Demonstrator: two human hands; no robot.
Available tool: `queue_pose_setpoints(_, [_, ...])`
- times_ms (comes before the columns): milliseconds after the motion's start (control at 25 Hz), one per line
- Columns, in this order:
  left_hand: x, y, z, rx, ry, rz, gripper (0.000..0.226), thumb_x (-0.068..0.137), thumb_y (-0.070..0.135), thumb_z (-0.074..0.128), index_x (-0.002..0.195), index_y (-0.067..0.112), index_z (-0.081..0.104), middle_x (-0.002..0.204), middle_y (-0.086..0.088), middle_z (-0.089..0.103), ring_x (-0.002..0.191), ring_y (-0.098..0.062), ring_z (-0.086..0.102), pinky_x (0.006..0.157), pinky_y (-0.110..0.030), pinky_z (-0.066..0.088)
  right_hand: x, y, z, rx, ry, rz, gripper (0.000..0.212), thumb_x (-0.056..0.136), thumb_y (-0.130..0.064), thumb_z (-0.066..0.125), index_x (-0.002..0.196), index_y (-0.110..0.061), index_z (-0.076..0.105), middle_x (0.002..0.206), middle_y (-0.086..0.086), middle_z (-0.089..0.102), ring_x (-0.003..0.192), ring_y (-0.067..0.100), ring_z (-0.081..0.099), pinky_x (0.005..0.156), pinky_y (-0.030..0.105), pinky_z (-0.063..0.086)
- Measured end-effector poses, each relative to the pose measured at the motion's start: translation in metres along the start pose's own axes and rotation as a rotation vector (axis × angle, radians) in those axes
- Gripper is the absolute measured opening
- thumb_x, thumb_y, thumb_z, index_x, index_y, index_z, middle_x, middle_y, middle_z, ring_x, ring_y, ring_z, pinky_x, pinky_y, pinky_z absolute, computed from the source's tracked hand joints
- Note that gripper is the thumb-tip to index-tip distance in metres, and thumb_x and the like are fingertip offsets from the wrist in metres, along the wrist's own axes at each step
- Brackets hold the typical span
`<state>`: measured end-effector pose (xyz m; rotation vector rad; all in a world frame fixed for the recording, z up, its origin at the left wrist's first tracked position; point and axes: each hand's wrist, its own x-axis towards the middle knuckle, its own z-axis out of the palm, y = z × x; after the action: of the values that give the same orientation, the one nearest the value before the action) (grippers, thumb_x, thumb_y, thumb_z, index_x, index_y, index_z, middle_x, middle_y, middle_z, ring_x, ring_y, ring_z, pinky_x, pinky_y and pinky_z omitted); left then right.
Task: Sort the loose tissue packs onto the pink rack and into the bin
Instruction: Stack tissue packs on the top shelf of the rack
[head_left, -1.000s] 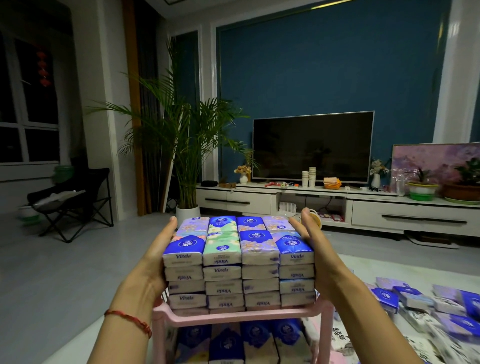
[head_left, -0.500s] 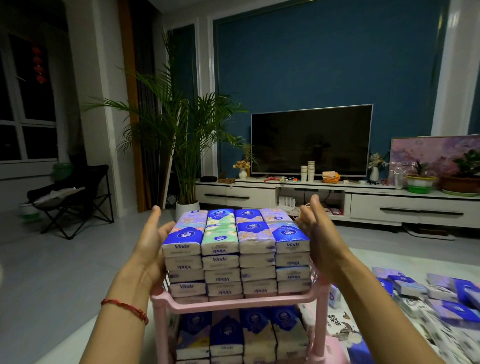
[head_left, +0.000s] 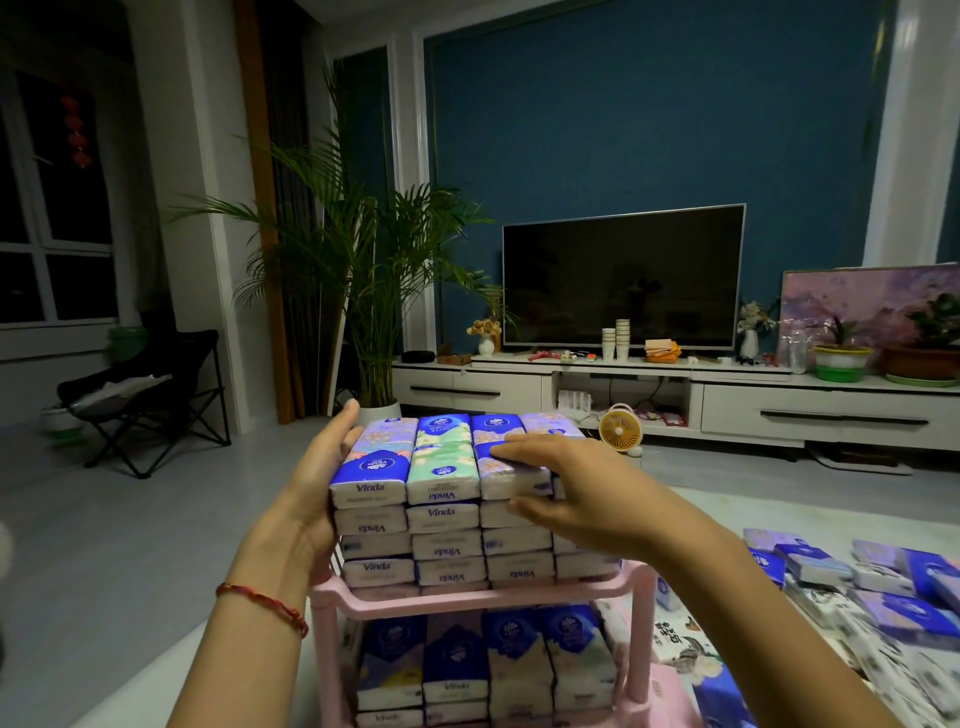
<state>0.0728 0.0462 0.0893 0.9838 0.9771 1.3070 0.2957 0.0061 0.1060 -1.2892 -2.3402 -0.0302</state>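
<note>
Head: L hand (head_left: 311, 488), R hand (head_left: 566, 488) on packs (head_left: 441, 514)

We have one view, from a wide-angle camera worn on the person's head. We look forward and slightly down along both forearms. The tissue packs (head_left: 441, 467) stacked on the pink rack (head_left: 467, 597) sit close below us, in the lower middle of the frame. The left hand (head_left: 317, 483) and right hand (head_left: 571, 493) reach in from the bottom edge. Past the rack we face the blue wall (head_left: 623, 130), with the television (head_left: 623, 280) and low cabinet (head_left: 779, 410) well apart from us. Loose packs (head_left: 857, 582) lie at the lower right edge. The lens bends the uprights near the sides.
</note>
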Motion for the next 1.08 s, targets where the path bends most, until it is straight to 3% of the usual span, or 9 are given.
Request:
queue_pose_setpoints(200, [0.0,0.001,0.002,-0.015,-0.005,-0.009,0.045,0.09,0.053,0.041,0.091,0.011,0.058,0.065,-0.012,0.071,0.048,-0.019,0.067,0.046,-0.028,0.054,0.002,-0.003,0.0,-0.047,-0.049,0.011,0.054,0.094,-0.036,0.05,0.144,-0.033,0.03,0.151,-0.011,0.03,0.138,0.007,0.025,0.109,0.025,0.025])
queue_pose_setpoints(320, [0.0,0.0,0.001,-0.019,-0.012,-0.008,0.05,0.089,0.054,0.04,0.103,0.01,0.058,0.068,-0.012,0.071,0.05,-0.019,0.067,0.047,-0.028,0.055,0.003,-0.003,-0.002,0.044,-0.078,0.046,0.057,0.092,-0.045,0.049,0.144,-0.033,0.03,0.153,-0.011,0.026,0.137,0.006,0.026,0.108,0.025,0.026])
queue_pose_setpoints(400, [0.0,0.001,0.001,-0.058,-0.009,-0.001,0.061,0.09,0.055,0.039,0.127,0.008,0.049,0.082,-0.012,0.072,0.053,-0.019,0.069,0.048,-0.029,0.055,0.005,0.005,-0.008,0.296,0.081,0.125,0.054,0.09,-0.044,0.05,0.141,-0.033,0.034,0.149,-0.009,0.033,0.128,0.008,0.038,0.102,0.026,0.034])
queue_pose_setpoints(480, [0.002,0.001,0.0,-0.096,0.021,0.016,0.068,0.09,0.056,0.038,0.142,0.012,0.033,0.107,-0.012,0.067,0.054,-0.019,0.069,0.047,-0.031,0.055,0.011,0.022,-0.011,0.521,0.374,0.27,0.048,0.093,-0.038,0.048,0.139,-0.026,0.04,0.145,-0.002,0.042,0.126,0.012,0.043,0.099,0.029,0.036])
queue_pose_setpoints(560, [0.003,0.0,-0.001,-0.097,0.015,0.019,0.061,0.09,0.056,0.038,0.134,0.014,0.043,0.107,-0.013,0.069,0.053,-0.018,0.069,0.047,-0.031,0.055,0.01,0.036,-0.007,0.766,0.435,0.495,0.044,0.096,-0.034,0.045,0.137,-0.016,0.044,0.141,0.006,0.046,0.125,0.018,0.044,0.094,0.029,0.036])
queue_pose_setpoints(680, [0.007,-0.003,-0.002,-0.068,0.006,0.02,0.045,0.089,0.058,0.038,0.092,0.017,0.057,0.072,-0.009,0.073,0.053,-0.019,0.069,0.05,-0.03,0.056,0.012,0.04,0.01,1.177,0.18,0.685,0.04,0.094,-0.043,0.044,0.116,-0.01,0.052,0.117,0.013,0.062,0.096,0.023,0.062,0.084,0.033,0.048])
queue_pose_setpoints(800, [0.01,-0.004,-0.004,-0.049,-0.015,0.01,0.051,0.086,0.064,0.036,0.096,0.019,0.058,0.075,-0.011,0.073,0.057,-0.021,0.07,0.054,-0.032,0.057,0.014,0.041,0.018,1.293,0.105,0.721,0.04,0.091,-0.047,0.045,0.098,-0.011,0.061,0.072,0.008,0.072,0.061,0.019,0.065,0.065,0.03,0.05])
queue_pose_setpoints(960, [0.009,-0.007,-0.004,-0.087,-0.027,-0.058,0.065,0.085,0.067,0.035,0.097,0.009,0.062,0.072,-0.014,0.072,0.055,-0.024,0.069,0.052,-0.033,0.056,0.016,0.047,0.023,1.386,0.16,0.687,0.039,0.09,-0.05,0.043,0.098,-0.017,0.063,0.073,0.008,0.071,0.061,0.02,0.066,0.062,0.028,0.048])
queue_pose_setpoints(1080, [0.01,-0.012,-0.003,-0.082,-0.007,-0.093,0.069,0.084,0.067,0.038,0.1,0.005,0.064,0.072,-0.015,0.072,0.055,-0.024,0.069,0.051,-0.033,0.056,0.015,0.047,0.031,1.428,0.137,0.704,0.052,0.088,-0.058,0.041,0.102,-0.014,0.063,0.072,0.009,0.073,0.058,0.022,0.068,0.063,0.031,0.05])
